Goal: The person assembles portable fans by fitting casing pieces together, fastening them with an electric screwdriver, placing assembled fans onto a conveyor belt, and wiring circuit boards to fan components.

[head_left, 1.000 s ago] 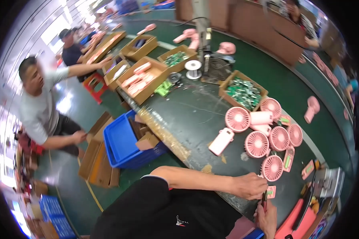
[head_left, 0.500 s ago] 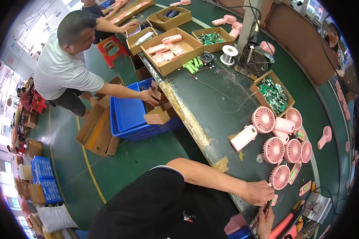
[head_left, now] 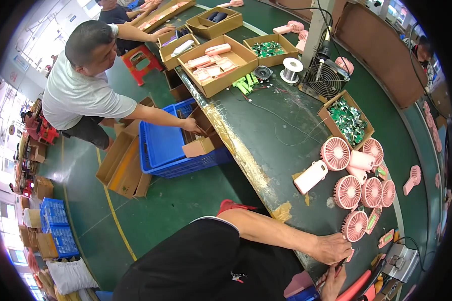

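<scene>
My left hand (head_left: 332,249) reaches across the bench, fingers closed on a small pink fan piece (head_left: 350,256) mostly hidden beneath them. Just below it, my right hand (head_left: 332,284) is closed around a slim dark tool (head_left: 342,262) whose kind I cannot make out; its tip is at the pink piece. Beside my left hand stands a round pink fan head (head_left: 355,226). Several more fan heads (head_left: 347,191) and a pink handle casing (head_left: 311,177) lie farther up the bench. A pink handle half with a green board (head_left: 373,220) lies to the right.
A carton of green circuit boards (head_left: 347,120), a solder spool (head_left: 290,70) and a fan-like grille (head_left: 325,80) stand farther off. Green cells (head_left: 246,84) lie near a carton of pink casings (head_left: 218,65). At right sits a metal box (head_left: 400,262). A co-worker (head_left: 85,95) reaches over a blue crate (head_left: 160,138).
The view has shifted slightly. My hands stay together at the pink piece with the dark tool. The co-worker's hand has moved within the small carton over the blue crate.
</scene>
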`<action>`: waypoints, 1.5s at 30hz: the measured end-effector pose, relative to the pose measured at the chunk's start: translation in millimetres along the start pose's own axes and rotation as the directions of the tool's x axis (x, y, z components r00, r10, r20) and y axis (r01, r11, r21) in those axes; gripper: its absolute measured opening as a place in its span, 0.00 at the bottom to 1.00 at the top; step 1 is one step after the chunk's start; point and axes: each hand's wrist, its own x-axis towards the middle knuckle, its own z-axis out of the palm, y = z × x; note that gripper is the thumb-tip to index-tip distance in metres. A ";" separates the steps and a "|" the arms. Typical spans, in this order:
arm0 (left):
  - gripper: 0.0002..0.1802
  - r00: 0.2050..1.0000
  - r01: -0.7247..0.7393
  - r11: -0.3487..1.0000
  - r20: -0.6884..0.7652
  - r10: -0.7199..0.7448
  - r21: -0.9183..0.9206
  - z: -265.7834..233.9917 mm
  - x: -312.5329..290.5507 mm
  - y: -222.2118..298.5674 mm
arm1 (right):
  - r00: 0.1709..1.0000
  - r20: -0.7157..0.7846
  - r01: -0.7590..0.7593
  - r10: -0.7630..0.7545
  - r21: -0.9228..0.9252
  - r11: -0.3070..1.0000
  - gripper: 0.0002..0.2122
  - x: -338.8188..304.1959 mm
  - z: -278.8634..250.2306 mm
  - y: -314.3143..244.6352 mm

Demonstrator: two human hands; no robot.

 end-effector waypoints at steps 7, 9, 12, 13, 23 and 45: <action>0.13 1.000 0.019 1.000 0.025 -0.019 -0.003 13.1 3.3 3.9 | 0.995 -0.091 0.037 -0.045 -0.096 0.995 0.08 -2.5 -1.0 13.0; 0.12 0.999 0.049 0.999 0.022 -0.049 -0.004 15.9 4.2 5.0 | 0.993 -0.097 0.048 -0.061 -0.129 0.990 0.09 -6.8 4.7 -0.5; 0.11 0.999 0.035 0.999 -0.037 -0.035 -0.015 12.5 3.1 4.1 | 0.990 -0.098 0.084 -0.103 -0.178 0.980 0.11 -7.8 4.9 -0.7; 0.11 0.999 0.031 0.999 -0.037 -0.032 -0.018 12.5 3.6 4.1 | 0.988 -0.090 0.109 -0.128 -0.192 0.975 0.12 -8.5 4.7 0.2; 0.14 0.998 -0.044 0.999 0.042 0.043 0.021 10.8 -3.0 -0.4 | 0.935 -0.350 0.023 -0.046 -0.069 0.997 0.08 3.4 -59.3 32.9; 0.18 0.975 -0.068 0.997 0.214 0.056 0.046 -8.8 0.9 -3.0 | 0.649 -0.409 -0.113 -0.642 -0.886 0.450 0.16 43.2 -62.1 -2.1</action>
